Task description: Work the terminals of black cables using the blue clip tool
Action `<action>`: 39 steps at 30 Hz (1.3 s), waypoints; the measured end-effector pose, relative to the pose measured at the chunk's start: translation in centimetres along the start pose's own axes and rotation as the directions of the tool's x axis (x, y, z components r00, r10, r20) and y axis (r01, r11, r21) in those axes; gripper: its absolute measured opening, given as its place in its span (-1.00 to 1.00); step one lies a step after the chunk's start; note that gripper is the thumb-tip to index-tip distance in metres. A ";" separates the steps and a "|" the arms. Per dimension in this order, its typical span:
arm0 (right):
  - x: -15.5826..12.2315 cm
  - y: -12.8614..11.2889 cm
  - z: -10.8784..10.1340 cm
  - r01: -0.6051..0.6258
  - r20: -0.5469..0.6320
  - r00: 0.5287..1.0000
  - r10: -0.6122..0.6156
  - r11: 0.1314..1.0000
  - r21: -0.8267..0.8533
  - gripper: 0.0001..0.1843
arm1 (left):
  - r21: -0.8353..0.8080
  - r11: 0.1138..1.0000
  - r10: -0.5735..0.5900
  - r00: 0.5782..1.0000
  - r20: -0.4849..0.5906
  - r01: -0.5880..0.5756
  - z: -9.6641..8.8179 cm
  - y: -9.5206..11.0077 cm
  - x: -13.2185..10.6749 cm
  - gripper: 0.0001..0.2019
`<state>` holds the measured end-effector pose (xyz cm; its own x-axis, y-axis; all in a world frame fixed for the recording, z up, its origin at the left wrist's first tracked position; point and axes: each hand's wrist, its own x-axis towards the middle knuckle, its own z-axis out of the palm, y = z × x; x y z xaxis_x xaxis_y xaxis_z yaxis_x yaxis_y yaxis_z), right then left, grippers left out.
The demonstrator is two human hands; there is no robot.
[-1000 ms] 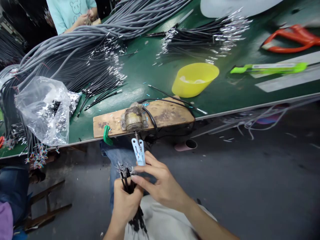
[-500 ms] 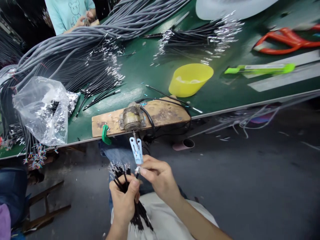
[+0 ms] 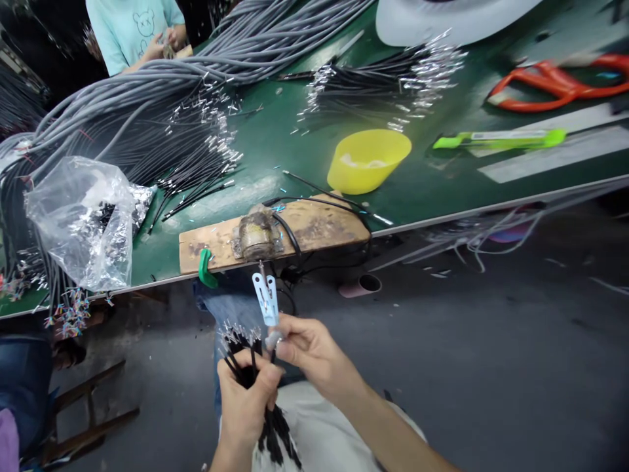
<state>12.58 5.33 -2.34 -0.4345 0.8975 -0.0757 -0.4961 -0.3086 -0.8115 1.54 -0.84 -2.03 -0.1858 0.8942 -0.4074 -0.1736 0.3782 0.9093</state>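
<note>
My left hand [image 3: 247, 401] is closed around a bundle of short black cables [image 3: 276, 440], whose bare silvery ends stick up above the fingers. One cable stands apart from the bundle, and my right hand [image 3: 314, 357] pinches its whitish-silver tip [image 3: 273, 339] between thumb and fingers. Just above that tip hangs a light blue clothes peg [image 3: 266, 300], fixed to the thin shaft of a small motor [image 3: 257, 237]. The motor sits on a wooden board [image 3: 324, 223] at the table edge. Whether the tip touches the peg I cannot tell.
A green clamp [image 3: 206, 269] grips the board's left end. On the green table [image 3: 275, 147] lie grey cables [image 3: 162, 78], a plastic bag [image 3: 78, 216], a yellow cup [image 3: 368, 160], a green cutter [image 3: 501, 139] and red-handled scissors [image 3: 555, 85]. Across the table, a person [image 3: 132, 33] handles something.
The view has shifted slightly. Both hands keep their grips close beneath the peg; the pale material at the pinched cable tip shows larger and greyer now.
</note>
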 end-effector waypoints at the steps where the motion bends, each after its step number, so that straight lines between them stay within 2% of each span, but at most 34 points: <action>1: -0.1 0.2 0.3 -0.036 -0.009 0.999 0.037 0.997 0.065 -0.62 | 0.006 1.000 0.015 1.000 -0.005 -0.015 0.1 0.0 0.0 -0.64; 3: -0.2 0.5 1.0 -0.073 -0.037 0.996 0.079 0.987 0.143 -0.60 | 0.013 0.999 0.053 0.998 -0.041 -0.052 0.5 0.1 0.0 -0.63; 5: -0.5 0.8 1.5 -0.036 -0.096 0.994 0.048 0.991 0.129 -0.61 | 0.024 0.995 0.097 0.992 -0.085 -0.095 0.8 0.0 0.2 -0.61; 7: -0.6 1.1 1.7 0.114 -0.191 0.974 -0.121 0.993 -0.043 -0.69 | 0.026 0.995 0.102 0.989 -0.107 -0.100 1.1 0.0 0.4 -0.59; 8: -0.7 1.3 1.6 0.232 -0.227 0.935 -0.274 0.953 -0.197 -0.76 | 0.017 0.997 0.078 0.991 -0.105 -0.076 1.1 -0.1 0.4 -0.58; 9: -0.7 1.4 1.5 0.355 -0.220 0.864 -0.453 0.858 -0.372 -0.84 | 0.008 0.999 0.048 0.994 -0.103 -0.048 1.2 -0.2 0.4 -0.59; 10: -0.7 1.5 1.2 0.458 -0.161 0.771 -0.617 0.711 -0.533 -0.88 | -0.001 1.000 0.021 0.994 -0.106 -0.022 1.1 -0.3 0.5 -0.61; 11: -0.6 1.6 0.9 0.531 -0.065 0.676 -0.734 0.546 -0.648 -0.82 | -0.013 1.000 -0.009 0.995 -0.103 0.008 1.0 -0.4 0.5 -0.63; 12: -0.6 1.6 0.6 0.573 0.033 0.609 -0.792 0.410 -0.710 -0.75 | -0.026 0.999 -0.038 0.995 -0.095 0.036 0.7 -0.6 0.6 -0.65; 13: -0.5 1.5 0.3 0.596 0.108 0.582 -0.806 0.332 -0.731 -0.71 | -0.037 0.998 -0.061 0.994 -0.085 0.058 0.4 -0.6 0.7 -0.66; 14: -0.4 1.3 0.0 0.607 0.149 0.594 -0.791 0.319 -0.728 -0.70 | -0.044 0.996 -0.084 0.994 -0.067 0.081 0.1 -0.7 1.0 -0.65; 15: -0.3 1.0 -0.2 0.607 0.157 0.634 -0.757 0.362 -0.707 -0.72 | -0.048 0.992 -0.115 0.993 -0.032 0.114 -0.3 -0.6 1.3 -0.63; 18: 0.1 0.2 -0.6 0.524 0.100 0.818 -0.566 0.663 -0.534 -0.85 | -0.026 0.981 -0.191 0.977 0.090 0.194 -1.5 0.3 2.5 -0.63; 19: 0.2 -0.1 -0.7 0.464 0.075 0.870 -0.488 0.757 -0.460 -0.86 | -0.019 0.982 -0.185 0.979 0.081 0.187 -1.7 0.7 2.9 -0.66; 21: 0.4 -0.4 -0.8 0.346 0.002 0.929 -0.371 0.865 -0.364 -0.83 | -0.013 0.987 -0.162 0.986 0.040 0.163 -2.1 1.6 3.5 -0.71; 23: 0.5 -0.6 -0.9 0.319 -0.094 0.921 -0.378 0.871 -0.374 -0.82 | -0.012 0.989 -0.146 0.989 0.002 0.146 -2.1 2.2 3.7 -0.72; 25: 0.5 -0.7 -1.0 0.365 -0.122 0.880 -0.459 0.818 -0.445 -0.85 | -0.015 0.990 -0.140 0.990 -0.009 0.140 -2.1 2.4 3.6 -0.72; 27: 0.4 -0.8 -1.0 0.411 -0.065 0.860 -0.507 0.761 -0.501 -0.92 | -0.022 0.987 -0.158 0.987 0.023 0.159 -2.0 2.1 3.5 -0.70; 29: 0.3 -0.8 -0.9 0.420 0.012 0.872 -0.490 0.734 -0.533 -0.94 | -0.030 0.977 -0.210 0.974 0.086 0.213 -1.9 1.7 3.4 -0.68; 32: 0.2 -0.7 -0.7 0.382 0.048 0.905 -0.423 0.756 -0.532 -0.84 | -0.071 0.959 -0.267 0.958 0.107 0.275 -1.8 1.2 3.6 -0.62; 34: 0.3 -0.6 -0.6 0.321 0.064 0.943 -0.327 0.840 -0.436 -0.75 | -0.077 0.950 -0.292 0.948 0.125 0.303 -1.9 1.4 3.8 -0.60; 36: 0.4 -0.6 -0.7 0.200 0.143 0.976 -0.166 0.940 -0.277 -0.68 | -0.042 0.950 -0.299 0.939 0.167 0.310 -1.9 1.9 4.0 -0.64; 37: 0.6 -0.7 -0.8 0.128 0.197 0.977 -0.085 0.968 -0.214 -0.66 | -0.023 0.961 -0.268 0.950 0.158 0.275 -1.8 2.1 4.0 -0.67; 39: 1.1 -1.0 -1.2 0.036 0.234 0.972 0.004 0.985 -0.167 -0.65 | 0.002 0.994 -0.113 0.991 0.068 0.113 -1.6 2.3 3.6 -0.72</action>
<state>13.49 6.96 -2.27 -0.5999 0.7979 0.0588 -0.3793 -0.2189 -0.8990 -1.03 2.81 -1.55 -0.0990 0.8597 -0.5011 -0.1912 0.4778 0.8574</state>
